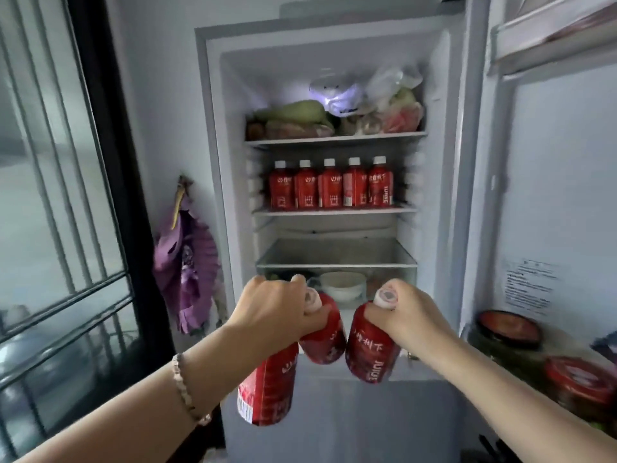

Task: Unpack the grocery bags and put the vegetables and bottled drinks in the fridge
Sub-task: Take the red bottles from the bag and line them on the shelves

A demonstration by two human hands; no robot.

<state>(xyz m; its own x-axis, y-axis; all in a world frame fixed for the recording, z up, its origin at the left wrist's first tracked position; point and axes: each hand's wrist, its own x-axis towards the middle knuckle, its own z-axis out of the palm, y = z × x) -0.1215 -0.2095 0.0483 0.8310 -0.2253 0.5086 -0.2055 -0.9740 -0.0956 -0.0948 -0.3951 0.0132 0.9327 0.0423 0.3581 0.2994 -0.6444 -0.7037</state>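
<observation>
The fridge stands open in front of me. My left hand grips two red juice bottles by their necks, one hanging low and one beside it. My right hand holds a third red juice bottle by its white cap. All three hang in front of the fridge's lower part. Several identical red bottles stand in a row on the middle shelf. Bagged vegetables fill the top shelf.
An empty glass shelf lies below the bottle row, with a white bowl under it. The open door at right carries red-lidded jars. A purple cloth hangs on the wall at left, beside a barred window.
</observation>
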